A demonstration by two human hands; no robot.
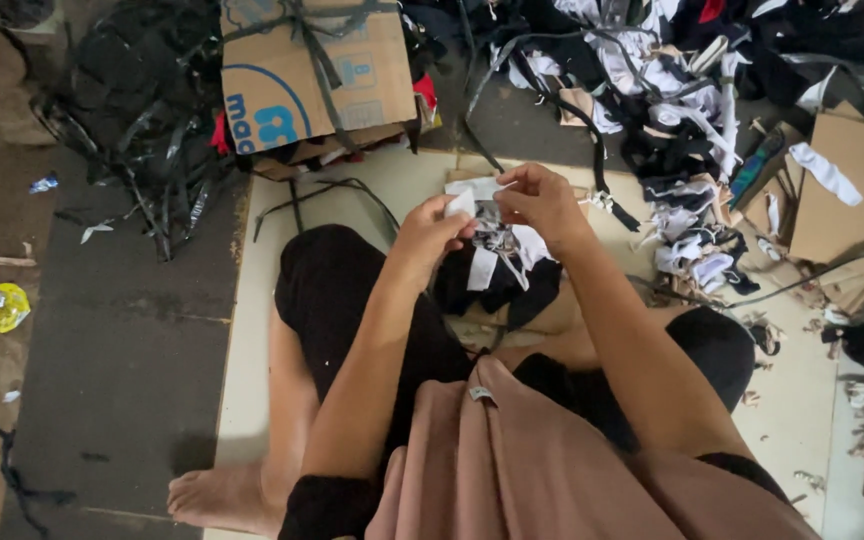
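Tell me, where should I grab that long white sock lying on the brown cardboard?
Pinch the white sock around its middle, coming straight down from above. It lies flat and stretched out on the cardboard sheet, apart from the tangled pile, so its middle looks free; an end grip would probably leave it dangling.

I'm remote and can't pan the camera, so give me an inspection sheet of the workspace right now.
Surface: pale board on a dark floor; the person sits on it.
Job's things: small black, white and grey fabric bundle, pinched from both sides.
Clutter: heap of black and white fabric scraps; strapped cardboard box; flat cardboard; yellow wrapper.
Grippers: left hand and right hand, both closed on the bundle.
Cables: nothing seen; only black straps.
Surroundings: dusty, littered floor; nobody else in view.
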